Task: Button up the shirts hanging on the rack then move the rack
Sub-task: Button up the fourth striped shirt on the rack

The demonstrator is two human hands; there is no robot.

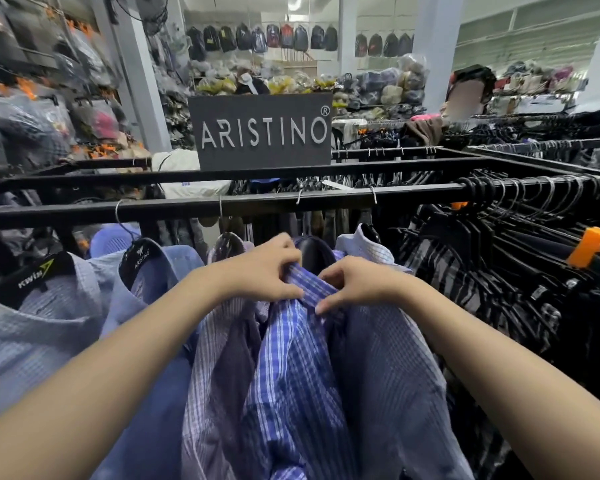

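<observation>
The blue checked shirt (291, 358) hangs near the middle of the black rack rail (222, 206), which runs left to right across the view. The shirt's long axis drops from the collar, just under the rail, down toward the person, and its front edge is turned to face them. It is crowded between a lilac striped shirt (219, 341) on its left and a slate-blue fine-striped shirt (388, 358) on its right, touching both.

Both hands meet at the top of the shirt's front, just below the collar. The left hand (264, 270) has its fingers curled over the bunched collar fabric with the thumb underneath, a tight pinching grip. The right hand (352, 282) pinches the opposite front edge between thumb and bent fingers. The two grips are close together, nearly touching. Whether a button sits between the fingers cannot be told.

A dark sign (262, 131) standing above the rail reads "ARISTINO" with a registered mark. A black hanger (139, 259) to the left carries the same word, and the next hanger (32, 273) farther left reads "kwin". An orange clip (589, 245) sits among the packed black hangers on the right.
</observation>
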